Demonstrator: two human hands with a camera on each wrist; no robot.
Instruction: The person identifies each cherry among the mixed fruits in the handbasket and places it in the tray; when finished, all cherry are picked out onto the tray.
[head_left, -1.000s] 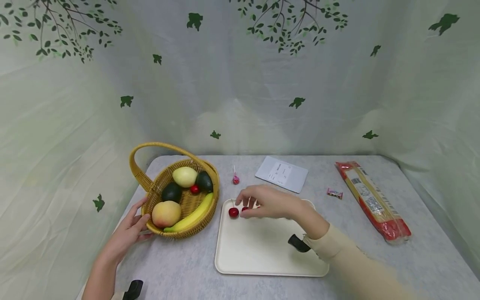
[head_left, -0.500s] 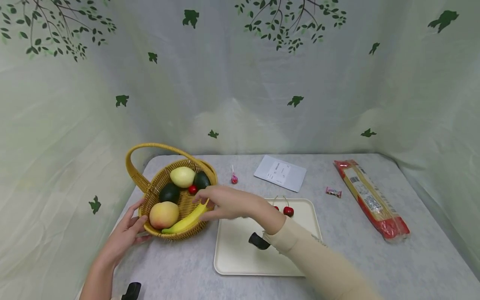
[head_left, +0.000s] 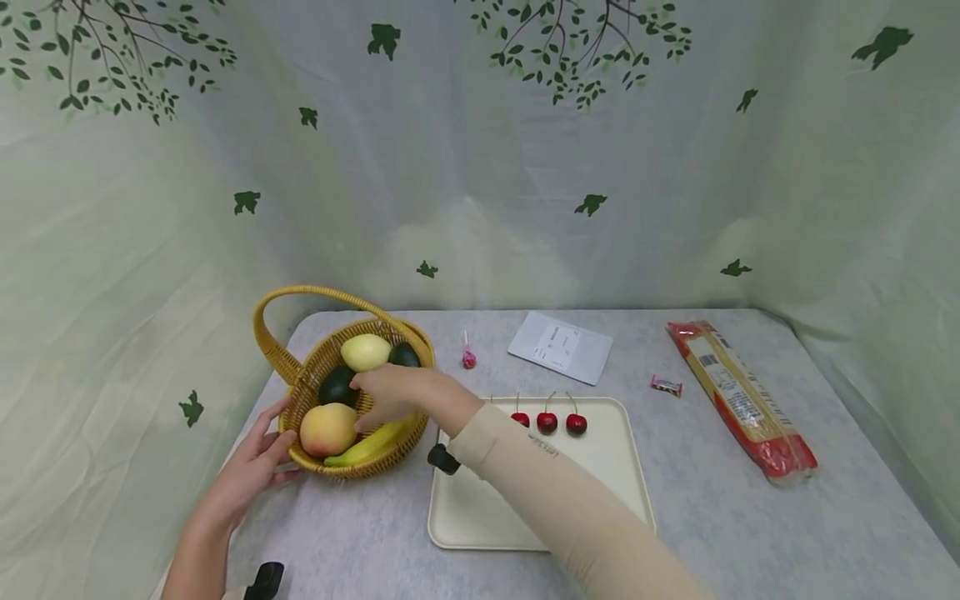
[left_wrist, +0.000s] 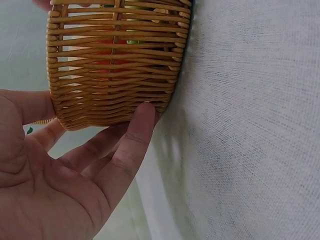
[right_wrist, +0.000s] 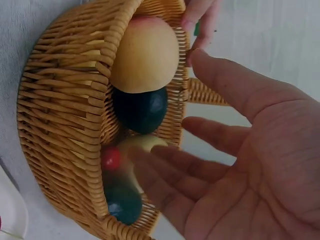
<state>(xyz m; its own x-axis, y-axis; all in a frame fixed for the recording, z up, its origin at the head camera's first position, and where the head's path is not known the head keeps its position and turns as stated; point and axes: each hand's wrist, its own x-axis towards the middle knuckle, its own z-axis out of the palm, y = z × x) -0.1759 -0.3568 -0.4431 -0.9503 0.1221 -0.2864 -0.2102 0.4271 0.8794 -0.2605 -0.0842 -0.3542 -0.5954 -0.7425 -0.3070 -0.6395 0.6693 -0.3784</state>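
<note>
In the head view my left hand (head_left: 258,454) touches the left side of a wicker basket (head_left: 408,329). In the left wrist view its fingers lie fairly straight against the woven outer wall. My right hand (head_left: 393,392) is over the basket opening, fingers spread and holding nothing. Below and around it lie a peach (head_left: 328,429), a banana (head_left: 367,448), a dark green avocado (head_left: 339,385), another dark avocado (head_left: 404,355) and a pale yellow-green fruit (head_left: 365,352). In the right wrist view a red cherry (right_wrist: 111,158) shows among the fruit; the hand hides it in the head view.
A cream tray (head_left: 465,525) holds several cherries (head_left: 547,423), partly covered by the right sleeve. Behind it lie a lollipop (head_left: 468,358) and a grey printed packet (head_left: 561,347). To the right are a small wrapped candy (head_left: 666,385) and a long red-and-clear package (head_left: 742,400).
My right hand has moved left from above the tray's cherries to over the basket. The cherries in the tray's back row are more exposed. My left hand stays at the basket.
</note>
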